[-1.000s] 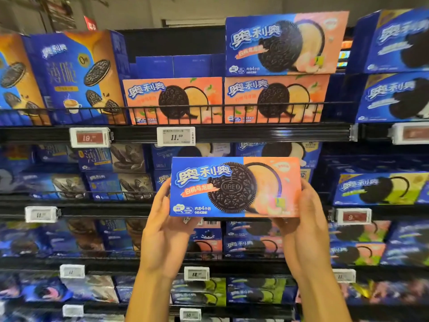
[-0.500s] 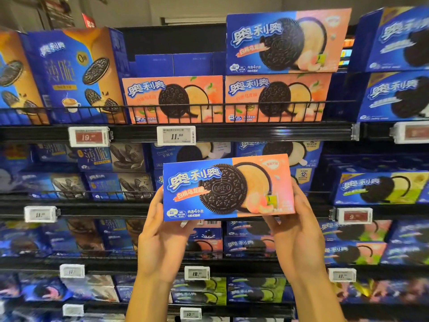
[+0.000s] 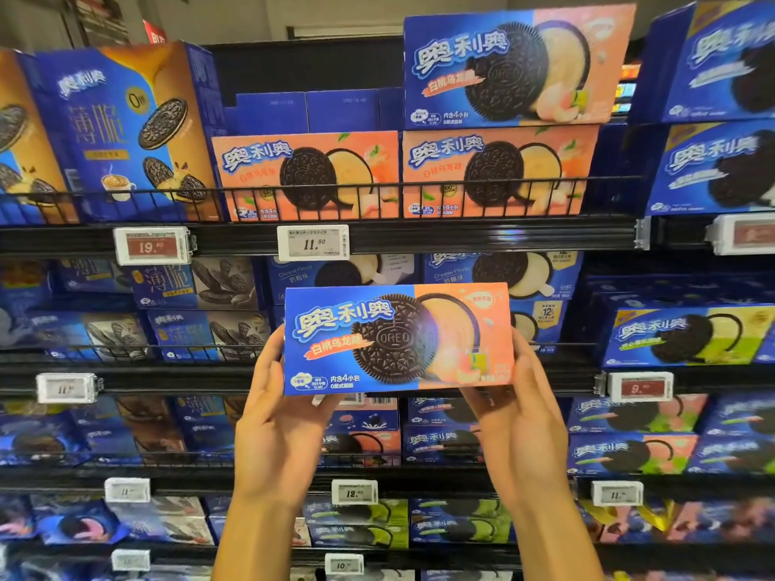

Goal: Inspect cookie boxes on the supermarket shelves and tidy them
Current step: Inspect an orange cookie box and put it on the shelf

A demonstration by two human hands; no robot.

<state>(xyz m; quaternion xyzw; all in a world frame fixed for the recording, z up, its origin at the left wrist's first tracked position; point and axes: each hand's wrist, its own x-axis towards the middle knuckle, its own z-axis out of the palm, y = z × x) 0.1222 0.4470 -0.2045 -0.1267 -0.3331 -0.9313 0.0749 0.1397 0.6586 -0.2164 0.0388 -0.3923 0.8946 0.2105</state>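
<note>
Before stocked shelves [image 3: 482,234]: left hand [image 3: 279,429], right hand [image 3: 522,425] grip cookie box [image 3: 398,339] ends; price tag [image 3: 313,242] above.

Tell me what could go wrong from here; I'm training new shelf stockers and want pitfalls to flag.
1. The held box is gripped only at its two ends by the left hand and right hand, so it could slip and fall.
2. The matching box on the top shelf sits alone on a stack; sliding another in beside it might knock it off.
3. The wire rail could snag the box's edge.
</note>
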